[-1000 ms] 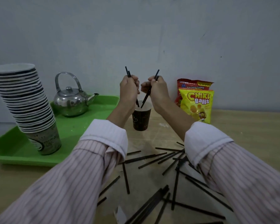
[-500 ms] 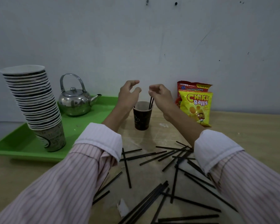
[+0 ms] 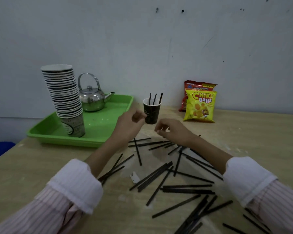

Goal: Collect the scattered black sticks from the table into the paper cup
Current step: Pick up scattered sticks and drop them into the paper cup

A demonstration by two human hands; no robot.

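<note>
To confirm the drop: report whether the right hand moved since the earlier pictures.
Yes. The right hand dropped from above the paper cup to in front of its base, over the scattered sticks.

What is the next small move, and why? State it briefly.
Probably lower the right hand onto the black sticks lying just beneath it and pinch one or two. Both it and the left hand hold nothing, only three stand in the paper cup, and many more lie scattered on the table.
</note>
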